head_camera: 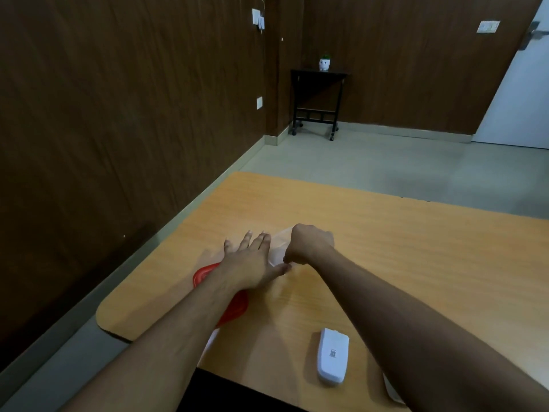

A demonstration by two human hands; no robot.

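A clear plastic bag [278, 248] lies flat on the wooden table [401, 248], mostly hidden between my hands. My left hand [251, 260] lies flat with straight fingers, pressing on the bag's left part. My right hand [310, 243] is curled into a fist over the bag's right part, and its thumb and fingers seem to pinch the bag's near edge. A red plastic lid [234, 307] lies on the table beneath my left forearm, partly covered by it.
A white rectangular device [332, 355] with a small code label lies near the table's front edge. The table's left edge runs along a dark wood-panelled wall. Farther back stand a small black side table [316, 99] with a white pot and a pale door [517, 93].
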